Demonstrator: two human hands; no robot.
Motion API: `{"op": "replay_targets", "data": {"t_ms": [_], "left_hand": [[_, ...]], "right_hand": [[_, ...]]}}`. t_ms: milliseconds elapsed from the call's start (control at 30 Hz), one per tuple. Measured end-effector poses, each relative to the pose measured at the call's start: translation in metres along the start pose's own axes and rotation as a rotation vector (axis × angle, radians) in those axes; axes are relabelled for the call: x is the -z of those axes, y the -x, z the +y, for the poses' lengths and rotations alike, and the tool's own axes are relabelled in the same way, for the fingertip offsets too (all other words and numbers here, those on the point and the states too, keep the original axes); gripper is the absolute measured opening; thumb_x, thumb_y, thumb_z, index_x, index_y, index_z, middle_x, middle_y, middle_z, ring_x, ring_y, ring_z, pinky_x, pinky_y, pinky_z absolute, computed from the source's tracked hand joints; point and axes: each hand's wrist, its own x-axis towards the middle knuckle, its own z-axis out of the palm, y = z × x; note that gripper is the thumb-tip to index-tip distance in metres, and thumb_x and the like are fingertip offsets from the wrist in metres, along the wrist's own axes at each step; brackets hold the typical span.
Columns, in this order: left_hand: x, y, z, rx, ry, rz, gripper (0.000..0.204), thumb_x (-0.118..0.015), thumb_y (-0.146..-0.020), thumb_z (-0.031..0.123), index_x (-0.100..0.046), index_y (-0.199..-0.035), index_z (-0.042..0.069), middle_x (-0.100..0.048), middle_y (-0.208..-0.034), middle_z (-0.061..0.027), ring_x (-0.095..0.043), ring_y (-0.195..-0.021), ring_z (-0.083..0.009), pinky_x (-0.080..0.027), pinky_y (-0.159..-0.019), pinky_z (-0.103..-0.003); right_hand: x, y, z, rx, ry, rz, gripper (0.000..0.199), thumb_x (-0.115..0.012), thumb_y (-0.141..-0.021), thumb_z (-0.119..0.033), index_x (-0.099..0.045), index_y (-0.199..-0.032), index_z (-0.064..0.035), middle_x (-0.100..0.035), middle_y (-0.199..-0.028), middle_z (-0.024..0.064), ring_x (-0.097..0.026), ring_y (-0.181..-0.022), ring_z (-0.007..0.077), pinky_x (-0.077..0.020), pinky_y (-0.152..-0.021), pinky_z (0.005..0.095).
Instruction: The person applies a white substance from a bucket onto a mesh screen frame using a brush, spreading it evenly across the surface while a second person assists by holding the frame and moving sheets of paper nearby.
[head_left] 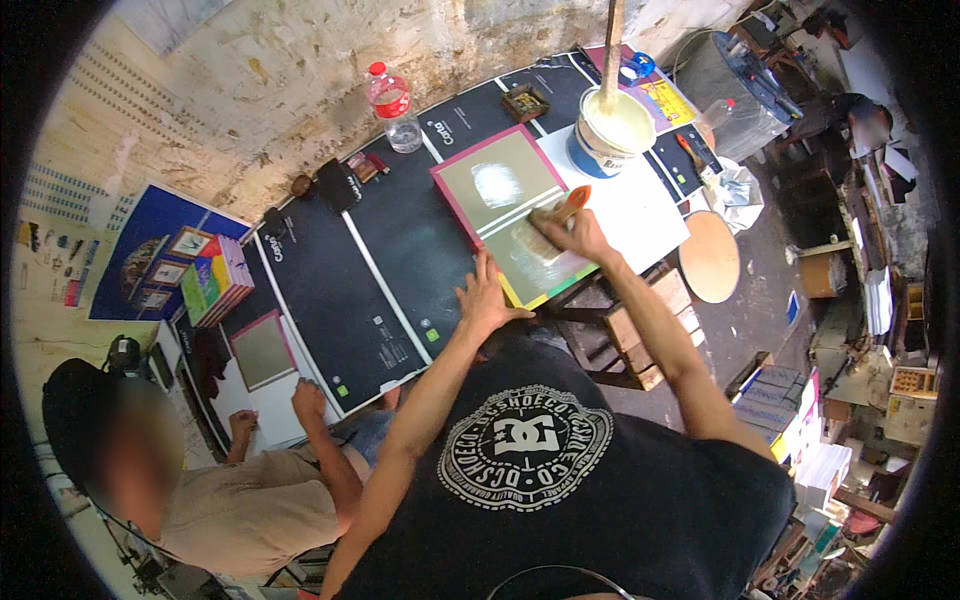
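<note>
My right hand [575, 236] is closed around a paintbrush with an orange handle [574, 201], its bristle end low over a grey board [508, 256]. Wet-looking whitish smears show under the brush, and a second white patch lies on the grey panel [520, 165] just beyond. Coloured edges, pink, yellow and green, run around these two panels. At the near left corner of the board, my left hand [484, 300] rests with its fingers spread, touching the edge. The brush tip is partly hidden by my right hand.
A white bucket [598, 163] with an upright wooden stick [612, 60] stands on white sheeting [660, 215]. Behind are a red-capped bottle [396, 108] and a small wooden tray [525, 103]. A co-worker [240, 500] sits left, near another grey panel [262, 352]. A round stool [710, 257] stands right.
</note>
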Motion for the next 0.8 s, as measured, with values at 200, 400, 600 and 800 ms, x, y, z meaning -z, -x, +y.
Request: {"op": "replay_targets", "data": {"t_ms": [200,400,600,800], "left_hand": [[0.002,-0.001,0.003,0.037,0.050,-0.051,0.146,-0.093,-0.047,0.062,-0.017,-0.156,0.001,-0.014,-0.163,-0.0138,-0.045,-0.133,-0.0485,-0.043,-0.097,-0.069],[0.002,-0.006,0.007,0.070,0.017,-0.054,0.148,-0.095,-0.043,0.060,-0.017,-0.156,0.004,-0.016,-0.163,-0.0119,-0.044,-0.135,-0.0457,-0.041,-0.100,-0.068],[-0.004,-0.001,0.005,0.088,0.043,-0.006,0.147,-0.097,-0.044,0.055,-0.017,-0.156,0.003,-0.021,-0.162,-0.0106,-0.048,-0.131,-0.0437,-0.044,-0.094,-0.068],[-0.003,-0.006,0.007,0.047,0.065,-0.013,0.148,-0.096,-0.043,0.058,-0.018,-0.156,0.004,-0.021,-0.161,-0.0115,-0.044,-0.135,-0.0431,-0.042,-0.094,-0.071]], "right_hand": [[0.020,-0.077,0.002,0.031,0.055,0.407,0.035,-0.074,-0.087,-0.038,-0.074,-0.091,-0.0029,-0.067,-0.071,0.0155,-0.069,-0.067,0.0302,-0.0520,-0.062,0.0427],[-0.063,-0.082,0.005,-0.036,-0.093,0.119,0.040,-0.077,-0.084,-0.038,-0.071,-0.100,-0.0020,-0.072,-0.088,0.0178,-0.071,-0.086,0.0294,-0.0528,-0.077,0.0431],[0.032,-0.068,0.088,-0.257,0.116,0.329,0.048,-0.067,-0.089,-0.050,-0.073,-0.079,-0.0034,-0.068,-0.066,0.0176,-0.066,-0.058,0.0375,-0.0524,-0.059,0.0458],[0.004,-0.045,0.015,-0.117,-0.281,0.439,0.032,-0.077,-0.082,-0.028,-0.070,-0.093,0.0012,-0.071,-0.082,0.0101,-0.066,-0.076,0.0153,-0.0518,-0.070,0.0349]]}}
